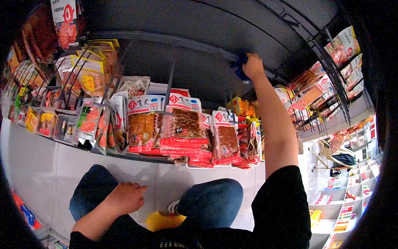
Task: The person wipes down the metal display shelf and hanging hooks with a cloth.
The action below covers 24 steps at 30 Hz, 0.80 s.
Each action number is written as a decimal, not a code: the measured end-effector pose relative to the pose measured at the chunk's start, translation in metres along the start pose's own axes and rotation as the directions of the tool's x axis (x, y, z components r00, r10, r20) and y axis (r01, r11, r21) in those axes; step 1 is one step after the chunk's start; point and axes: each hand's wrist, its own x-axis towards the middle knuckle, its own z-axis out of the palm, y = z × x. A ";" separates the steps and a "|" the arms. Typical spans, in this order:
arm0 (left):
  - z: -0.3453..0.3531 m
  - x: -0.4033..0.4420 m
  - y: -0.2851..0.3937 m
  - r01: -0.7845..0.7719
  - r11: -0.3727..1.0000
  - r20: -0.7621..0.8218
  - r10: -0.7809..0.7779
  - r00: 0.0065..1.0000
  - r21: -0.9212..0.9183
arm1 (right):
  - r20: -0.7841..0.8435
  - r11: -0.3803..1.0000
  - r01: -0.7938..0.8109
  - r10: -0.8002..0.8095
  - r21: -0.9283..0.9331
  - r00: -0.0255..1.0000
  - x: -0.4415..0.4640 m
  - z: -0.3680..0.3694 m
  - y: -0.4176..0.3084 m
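Observation:
My right hand [252,66] is stretched far forward and pressed to the dark shelf [195,52]. It is closed on a dark blue cloth [239,67], bunched up against the shelf's surface. My left hand [126,198] hangs over my left knee and holds nothing. Its index finger points to the right and the other fingers curl loosely. Below the shelf's dark surface hang red and white snack packets [186,124] with brown contents, the nearest things in front of my knees.
Yellow-topped packets [92,79] hang on metal hooks at the left, above clear plastic boxes [65,124]. More packets [311,95] hang on the right beside a black wire rack [331,74]. White shelves [331,195] and a folding chair [327,153] stand farther right. A yellow object [163,222] is beneath me.

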 end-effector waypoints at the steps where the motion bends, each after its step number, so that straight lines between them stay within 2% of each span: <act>1: 0.003 -0.001 -0.002 0.000 1.000 -0.022 0.001 1.000 0.004 | -0.009 1.000 0.010 -0.010 -0.011 1.000 0.001 -0.003 -0.008; 3: -0.004 -0.002 0.003 0.009 1.000 0.028 -0.009 1.000 -0.003 | 0.003 0.999 0.015 -0.015 -0.033 1.000 -0.006 -0.012 -0.019; 5: -0.005 0.002 0.004 0.007 1.000 0.063 -0.008 0.998 0.001 | -0.064 0.981 0.165 -0.159 0.099 0.985 -0.005 -0.022 -0.034; 6: -0.003 0.002 0.004 -0.017 1.000 0.041 0.017 0.999 0.017 | -0.154 0.959 0.266 -0.249 0.098 0.956 -0.001 -0.015 -0.038; 8: 0.001 0.003 0.004 -0.034 0.999 0.019 0.034 0.999 0.034 | -0.155 0.948 0.287 -0.265 0.136 0.952 -0.002 -0.025 -0.060; 10: 0.005 0.004 0.003 -0.115 0.993 -0.078 0.112 0.991 -0.028 | -0.123 0.935 0.301 -0.282 0.186 0.952 0.003 -0.028 -0.051; 12: 0.000 0.003 0.006 -0.088 0.996 -0.069 0.086 0.994 -0.023 | -0.098 0.916 0.323 -0.308 0.237 0.946 0.006 -0.034 -0.054; 14: -0.002 0.004 0.007 -0.070 0.997 -0.059 0.069 0.996 -0.020 | -0.219 0.919 0.379 -0.351 0.105 0.911 0.001 -0.045 -0.057; 15: -0.001 0.006 0.006 -0.049 0.999 -0.024 0.049 0.998 -0.007 | -0.219 0.918 0.381 -0.353 0.106 0.910 0.004 -0.048 -0.064; 17: 0.001 0.007 0.006 -0.033 0.999 0.027 0.032 0.999 0.008 | -0.335 0.855 0.497 -0.430 0.147 0.839 0.008 -0.048 -0.082; 18: 0.000 0.006 0.005 -0.047 0.999 0.035 0.047 0.998 0.007 | -0.329 0.857 0.492 -0.425 0.154 0.843 0.010 -0.040 -0.084; 20: 0.000 0.003 0.004 -0.048 0.999 0.036 0.048 0.998 -0.002 | -0.177 0.838 0.491 -0.459 0.238 0.870 0.018 -0.028 -0.094; 24: -0.003 -0.005 0.001 -0.068 0.998 -0.074 0.067 0.995 -0.005 | -0.130 0.816 0.463 -0.447 0.347 0.885 0.009 -0.039 -0.083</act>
